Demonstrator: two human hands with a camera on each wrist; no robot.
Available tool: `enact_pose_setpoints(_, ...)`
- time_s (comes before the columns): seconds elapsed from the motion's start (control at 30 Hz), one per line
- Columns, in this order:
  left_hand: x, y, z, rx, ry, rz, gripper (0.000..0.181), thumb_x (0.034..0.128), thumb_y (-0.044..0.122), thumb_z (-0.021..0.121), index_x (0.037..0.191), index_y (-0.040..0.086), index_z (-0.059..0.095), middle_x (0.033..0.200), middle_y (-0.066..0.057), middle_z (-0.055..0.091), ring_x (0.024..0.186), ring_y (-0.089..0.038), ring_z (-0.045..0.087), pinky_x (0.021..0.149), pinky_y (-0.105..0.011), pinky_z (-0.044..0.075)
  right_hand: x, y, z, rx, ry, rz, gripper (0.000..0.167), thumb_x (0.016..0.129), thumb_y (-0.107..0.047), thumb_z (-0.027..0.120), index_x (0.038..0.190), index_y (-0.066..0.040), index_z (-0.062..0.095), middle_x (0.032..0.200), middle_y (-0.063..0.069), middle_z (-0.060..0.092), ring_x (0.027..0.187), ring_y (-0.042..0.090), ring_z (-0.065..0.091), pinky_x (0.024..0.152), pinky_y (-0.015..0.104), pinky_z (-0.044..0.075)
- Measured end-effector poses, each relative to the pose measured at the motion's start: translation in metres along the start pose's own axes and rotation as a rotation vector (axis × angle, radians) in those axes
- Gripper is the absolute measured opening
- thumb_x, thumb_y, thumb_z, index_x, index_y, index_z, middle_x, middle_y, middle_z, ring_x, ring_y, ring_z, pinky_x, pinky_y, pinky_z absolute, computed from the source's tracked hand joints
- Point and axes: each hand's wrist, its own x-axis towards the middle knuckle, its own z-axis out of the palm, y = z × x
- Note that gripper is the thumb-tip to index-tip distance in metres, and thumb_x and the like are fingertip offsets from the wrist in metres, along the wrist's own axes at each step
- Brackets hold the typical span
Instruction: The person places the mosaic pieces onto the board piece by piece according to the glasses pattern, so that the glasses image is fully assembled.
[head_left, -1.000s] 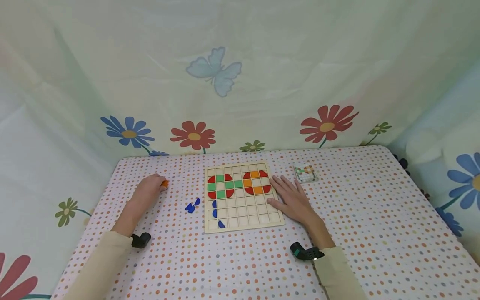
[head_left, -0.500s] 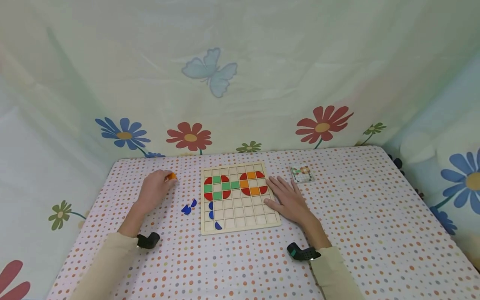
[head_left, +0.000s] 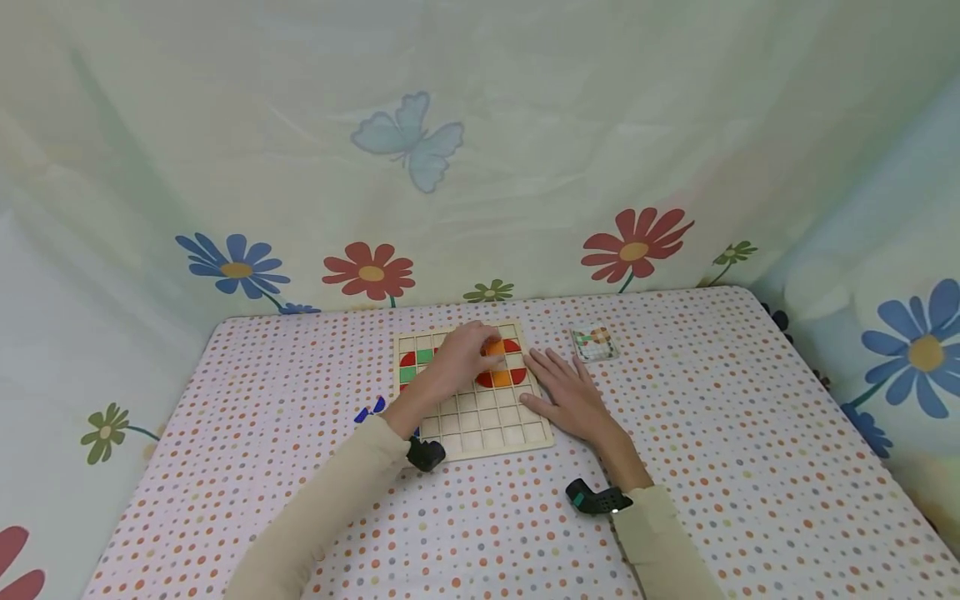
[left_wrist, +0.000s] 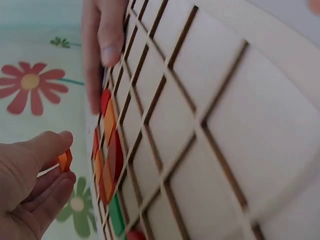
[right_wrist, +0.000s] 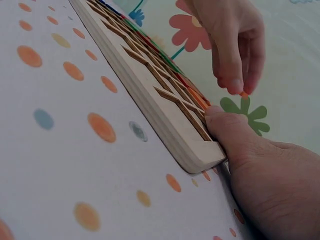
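Note:
My left hand [head_left: 459, 357] is over the upper part of a wooden grid board [head_left: 480, 423]. In the left wrist view it pinches a small orange tile [left_wrist: 63, 161] between thumb and fingers, held above the board. Red curved pieces [head_left: 518, 376] and orange tiles [head_left: 501, 377] form a ring at the board's upper right. Green tiles [head_left: 407, 374] and more red pieces sit at the upper left, partly hidden by my left hand. My right hand [head_left: 573, 398] rests at the board's right edge with its fingers extended and its thumb [right_wrist: 227, 125] on the rim.
Loose blue pieces [head_left: 378, 405] lie left of the board, partly covered by my left forearm. A small pattern card [head_left: 595, 342] lies beyond my right hand. The dotted tablecloth [head_left: 712, 417] meets a floral curtain [head_left: 525, 167] behind.
My left hand has moved right, from the tablecloth left of the board to over its upper part, carrying an orange tile. The right hand has stayed at the board's edge.

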Motion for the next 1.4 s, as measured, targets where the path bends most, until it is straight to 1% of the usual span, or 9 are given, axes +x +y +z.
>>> enact_pose_setpoints(0.1,0.011,0.007,0.013,0.035,-0.023,0.026,0.025,0.0915,0.025,0.068,0.111,0.009,0.067,0.102,-0.004,0.067,0.089,-0.016,0.059,0.082,-0.029,0.051,0.000,0.000,-0.001,0.001,0.000,-0.001,0.071,0.093,-0.050,0.056,0.152,-0.016,0.033,0.159,0.008,0.031,0.149,0.033,0.022,0.119,0.062,0.005)
enact_pose_setpoints(0.2,0.017,0.010,0.023,0.127,-0.013,0.059,0.020,0.0917,0.027,0.067,0.103,0.010,0.070,0.097,-0.002,0.067,0.088,-0.016,0.061,0.082,-0.028,0.052,0.001,0.000,-0.002,0.008,0.002,-0.005,0.072,0.093,-0.050,0.055,0.152,-0.017,0.032,0.159,0.007,0.031,0.149,0.033,0.022,0.119,0.062,0.005)
enact_pose_setpoints(0.33,0.020,0.010,0.031,0.210,0.002,0.076,0.019,0.0910,0.028,0.068,0.098,0.012,0.074,0.093,-0.001,0.068,0.088,-0.015,0.062,0.082,-0.027,0.052,0.001,0.001,-0.001,0.012,0.001,-0.009,0.072,0.093,-0.050,0.055,0.152,-0.016,0.032,0.159,0.008,0.031,0.149,0.033,0.022,0.119,0.062,0.005)
enact_pose_setpoints(0.47,0.020,0.008,0.035,0.238,0.021,0.103,0.020,0.0904,0.029,0.068,0.098,0.012,0.075,0.093,0.000,0.069,0.089,-0.015,0.063,0.083,-0.026,0.053,0.000,0.001,0.000,0.018,0.008,-0.010,0.072,0.093,-0.049,0.055,0.152,-0.016,0.032,0.159,0.007,0.032,0.149,0.032,0.023,0.119,0.061,0.005)
enact_pose_setpoints(0.6,0.019,0.007,0.037,0.234,0.036,0.120,0.020,0.0908,0.031,0.067,0.096,0.013,0.075,0.092,0.001,0.069,0.087,-0.014,0.063,0.081,-0.025,0.053,0.000,0.001,-0.001,0.019,0.011,-0.013,0.071,0.093,-0.049,0.055,0.152,-0.016,0.032,0.159,0.007,0.032,0.149,0.033,0.023,0.119,0.061,0.005)
enact_pose_setpoints(0.8,0.018,0.009,0.039,0.240,0.025,0.132,0.020,0.0927,0.029,0.065,0.093,0.012,0.075,0.089,0.001,0.067,0.083,-0.012,0.061,0.078,-0.024,0.052,0.000,0.001,0.000,0.023,0.009,-0.010,0.071,0.093,-0.048,0.056,0.152,-0.016,0.032,0.159,0.007,0.031,0.149,0.033,0.022,0.119,0.061,0.005)
enact_pose_setpoints(1.13,0.014,0.010,0.040,0.270,0.023,0.141,0.021,0.0941,0.028,0.063,0.104,0.015,0.077,0.092,0.001,0.065,0.086,-0.012,0.061,0.076,-0.022,0.052,-0.001,-0.002,0.001,0.025,0.004,-0.005,0.072,0.093,-0.048,0.056,0.153,-0.017,0.031,0.159,0.008,0.032,0.149,0.033,0.022,0.119,0.061,0.005)
enact_pose_setpoints(1.27,0.013,0.012,0.039,0.294,0.011,0.143,0.021,0.0945,0.027,0.063,0.104,0.015,0.077,0.098,0.001,0.066,0.091,-0.013,0.061,0.080,-0.023,0.053,-0.001,-0.002,0.001,0.023,0.001,-0.003,0.072,0.093,-0.048,0.056,0.153,-0.016,0.031,0.159,0.008,0.031,0.149,0.033,0.022,0.119,0.061,0.005)
enact_pose_setpoints(1.4,0.006,0.022,0.032,0.360,-0.009,0.165,0.022,0.0973,0.027,0.059,0.110,0.017,0.074,0.109,0.001,0.065,0.101,-0.015,0.058,0.083,-0.024,0.054,-0.001,-0.001,0.000,0.025,0.005,-0.003,0.072,0.093,-0.048,0.056,0.152,-0.015,0.032,0.159,0.008,0.031,0.149,0.033,0.022,0.119,0.061,0.005)
